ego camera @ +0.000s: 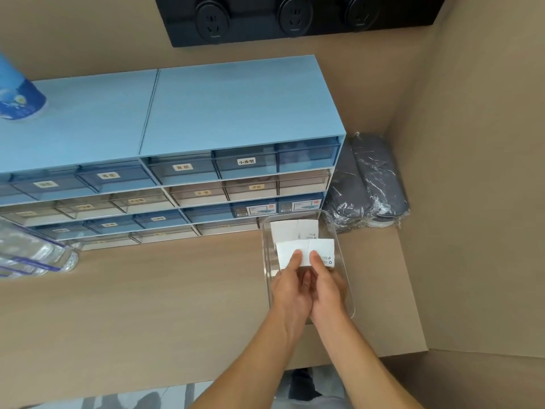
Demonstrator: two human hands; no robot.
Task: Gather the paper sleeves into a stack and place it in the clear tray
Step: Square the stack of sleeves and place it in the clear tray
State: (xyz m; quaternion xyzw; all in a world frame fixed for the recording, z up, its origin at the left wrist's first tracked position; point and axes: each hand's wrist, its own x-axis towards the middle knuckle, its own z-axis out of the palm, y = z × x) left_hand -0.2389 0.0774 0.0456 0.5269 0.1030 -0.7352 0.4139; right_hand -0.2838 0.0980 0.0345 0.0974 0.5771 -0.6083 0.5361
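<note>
A clear tray (345, 278) sits on the wooden desk, right of centre, in front of the drawer unit. Over it, both hands hold a small stack of white paper sleeves (320, 247). My left hand (290, 286) pinches the stack's near left part with its thumb on top. My right hand (327, 283) grips the near right part the same way. The two hands touch each other. A second white paper sleeve (290, 228) lies flat in the far end of the tray, partly covered by the held stack.
A blue and beige drawer unit (206, 178) with labelled drawers stands along the back. Dark wrapped bundles (368, 187) lie at the right wall. Clear plastic packs (32, 252) rest at the left. A blue cup (17, 95) stands on the unit's top.
</note>
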